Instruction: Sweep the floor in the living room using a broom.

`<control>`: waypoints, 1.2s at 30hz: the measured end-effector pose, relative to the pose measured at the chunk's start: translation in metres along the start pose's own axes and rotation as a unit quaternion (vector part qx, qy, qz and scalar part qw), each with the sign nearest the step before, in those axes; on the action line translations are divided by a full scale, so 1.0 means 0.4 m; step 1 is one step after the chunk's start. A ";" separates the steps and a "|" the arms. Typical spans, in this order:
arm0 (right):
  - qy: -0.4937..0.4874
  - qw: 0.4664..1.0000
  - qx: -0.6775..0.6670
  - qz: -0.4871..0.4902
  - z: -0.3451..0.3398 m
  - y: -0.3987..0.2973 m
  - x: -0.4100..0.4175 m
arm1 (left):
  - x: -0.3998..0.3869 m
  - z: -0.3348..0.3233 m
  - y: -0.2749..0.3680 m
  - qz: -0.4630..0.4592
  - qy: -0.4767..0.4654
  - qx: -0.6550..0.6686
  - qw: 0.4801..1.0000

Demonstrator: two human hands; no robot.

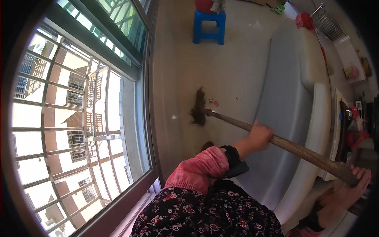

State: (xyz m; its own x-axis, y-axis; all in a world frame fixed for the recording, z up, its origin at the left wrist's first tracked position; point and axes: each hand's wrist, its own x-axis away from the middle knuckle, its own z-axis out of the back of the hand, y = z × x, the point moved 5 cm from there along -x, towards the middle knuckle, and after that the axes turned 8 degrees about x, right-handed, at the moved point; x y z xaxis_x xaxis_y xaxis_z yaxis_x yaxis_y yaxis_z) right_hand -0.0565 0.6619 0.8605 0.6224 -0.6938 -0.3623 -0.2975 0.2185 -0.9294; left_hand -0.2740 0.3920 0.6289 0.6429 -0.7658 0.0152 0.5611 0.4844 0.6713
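Observation:
My left hand (260, 136) is wrapped around the middle of a long wooden broom handle (308, 154). At the handle's upper end, on the right, my right hand (359, 177) grips it near its tip. The broom's dark bristle head (199, 108) rests on the pale glossy floor, between the window wall and the sofa. Just right of the bristles lie a red scrap (216, 103) and a small light-coloured scrap (210, 101). A dark speck (236, 98) sits farther right. The tip of a dark shoe (208, 145) shows beside my left sleeve.
A grey sofa (278, 97) with a pale back bounds the floor on the right. Barred windows (142, 89) run along the left. Ahead stands a blue plastic stool (209, 17) with a red item (203, 5) on it. A red-headed cleaning tool (305, 21) leans behind the sofa.

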 end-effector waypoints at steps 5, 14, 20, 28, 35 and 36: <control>0.173 0.973 0.151 0.022 -0.056 -0.037 0.040 | 0.041 0.084 0.017 -0.016 0.023 -0.021 0.999; 0.084 0.981 0.135 -0.112 -0.460 0.182 0.175 | 0.045 0.123 -0.434 0.071 0.062 -0.022 0.995; 0.036 0.936 0.349 0.029 -0.323 0.088 0.177 | 0.021 0.024 -0.282 0.042 -0.022 -0.066 0.997; 0.258 0.955 0.080 -0.120 -0.166 -0.010 0.169 | 0.056 0.010 -0.009 -0.009 -0.062 -0.034 0.997; 0.059 0.990 0.108 -0.065 -0.113 0.164 0.078 | 0.070 -0.081 -0.123 0.068 0.046 0.000 0.997; 0.068 0.989 0.113 -0.066 -0.130 0.165 0.077 | 0.076 -0.098 -0.144 0.104 0.050 0.001 0.993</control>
State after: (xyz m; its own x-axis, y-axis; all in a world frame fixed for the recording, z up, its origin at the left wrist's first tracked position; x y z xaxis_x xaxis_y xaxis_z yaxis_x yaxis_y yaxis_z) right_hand -0.0944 0.6194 0.7917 0.5373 -0.8090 -0.2383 -0.0410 0.2571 -0.9655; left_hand -0.2665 0.3573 0.5617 0.7933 -0.6036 0.0796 0.4100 0.6263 0.6630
